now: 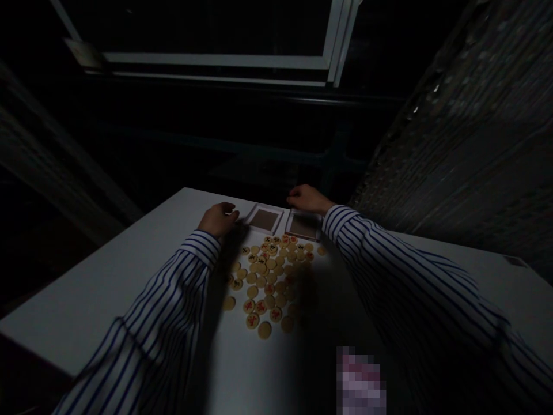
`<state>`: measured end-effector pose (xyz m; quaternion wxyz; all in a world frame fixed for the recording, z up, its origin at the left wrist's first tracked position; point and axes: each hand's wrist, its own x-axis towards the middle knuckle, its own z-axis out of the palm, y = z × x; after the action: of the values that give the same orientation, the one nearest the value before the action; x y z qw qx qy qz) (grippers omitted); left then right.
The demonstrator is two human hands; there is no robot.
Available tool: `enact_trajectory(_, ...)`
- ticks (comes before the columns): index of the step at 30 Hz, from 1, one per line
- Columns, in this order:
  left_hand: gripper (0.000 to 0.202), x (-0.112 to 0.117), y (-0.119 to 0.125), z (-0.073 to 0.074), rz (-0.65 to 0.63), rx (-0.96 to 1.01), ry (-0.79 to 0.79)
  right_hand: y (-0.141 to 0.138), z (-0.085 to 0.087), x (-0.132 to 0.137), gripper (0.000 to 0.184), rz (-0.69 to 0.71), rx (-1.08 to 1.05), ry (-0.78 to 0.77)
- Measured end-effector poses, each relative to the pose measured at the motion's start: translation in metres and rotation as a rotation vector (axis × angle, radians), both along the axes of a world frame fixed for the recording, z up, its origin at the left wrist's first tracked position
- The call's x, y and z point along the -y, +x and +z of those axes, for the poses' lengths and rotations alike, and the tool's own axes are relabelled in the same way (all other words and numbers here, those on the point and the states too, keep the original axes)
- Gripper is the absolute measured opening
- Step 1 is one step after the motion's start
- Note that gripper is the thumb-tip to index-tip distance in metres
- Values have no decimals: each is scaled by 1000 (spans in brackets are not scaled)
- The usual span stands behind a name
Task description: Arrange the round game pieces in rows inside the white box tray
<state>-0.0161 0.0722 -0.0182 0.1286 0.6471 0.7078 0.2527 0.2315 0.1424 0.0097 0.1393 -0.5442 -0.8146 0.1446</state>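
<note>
Many round wooden xiangqi pieces (271, 264) lie loosely spread on the white table, some showing red or black characters, others plain side up. Beyond them sit two shallow clear plastic boxes side by side, the left box (264, 220) and the right box (303, 225). My left hand (218, 219) is just left of the left box, thumb and fingers apart, with nothing seen between them. Over the far side of the right box, my right hand (309, 199) has its fingers curled together; dim light hides whether anything is in them.
The white table (129, 253) ends just beyond the boxes. A small flat item (515, 261) lies at its far right. Dark hanging cloth (466, 127) is on the right, and a pale window frame (216, 60) stands behind. A blurred patch (360, 380) covers something near the front.
</note>
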Motion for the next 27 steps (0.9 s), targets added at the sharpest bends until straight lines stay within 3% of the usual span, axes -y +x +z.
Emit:
enact_trajectory(9, 41, -33, -5, -13, -45, -205, -98, -6, -18, -15, 23, -35, 70, -80)
enact_trajectory(27, 45, -64, 9, -38, -64, -231, -191, -25, -45, -29, 26, -4, 199, -102)
